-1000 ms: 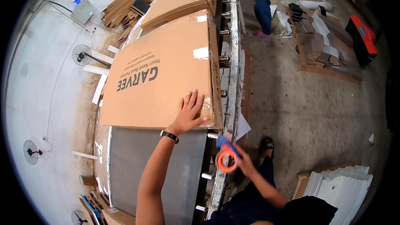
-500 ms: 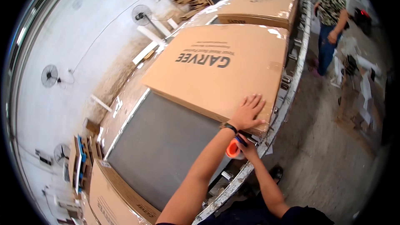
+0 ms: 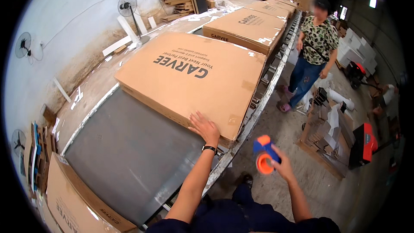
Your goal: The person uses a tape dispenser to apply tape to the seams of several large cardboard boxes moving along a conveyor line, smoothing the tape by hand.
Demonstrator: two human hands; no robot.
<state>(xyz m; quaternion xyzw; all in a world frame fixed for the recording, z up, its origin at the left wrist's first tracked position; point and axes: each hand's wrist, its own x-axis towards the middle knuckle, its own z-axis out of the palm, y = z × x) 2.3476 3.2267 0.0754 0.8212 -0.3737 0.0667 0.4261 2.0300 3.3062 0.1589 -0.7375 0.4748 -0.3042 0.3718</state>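
Observation:
A large flat cardboard carton (image 3: 194, 82) with dark print lies on the conveyor in front of me. My left hand (image 3: 205, 128) is open, its fingers spread over the carton's near top edge, close to the near right corner. Out to the right, past the conveyor's rail, my right hand (image 3: 282, 164) grips a blue and orange tape dispenser (image 3: 268, 152) in the air, apart from the carton. Clear tape glints at the carton's corners.
The conveyor's grey belt (image 3: 129, 146) separates this carton from another carton (image 3: 82, 194) at the near left. More cartons (image 3: 248, 23) stand farther along. A person (image 3: 317, 47) stands beyond the rail (image 3: 241, 133), near a pallet of scraps (image 3: 325, 133) and a red and black machine (image 3: 364, 144).
My left hand has shifted from the carton's top to its near edge. My right hand has brought the tape dispenser from beside the carton's corner out to the right. The view has turned.

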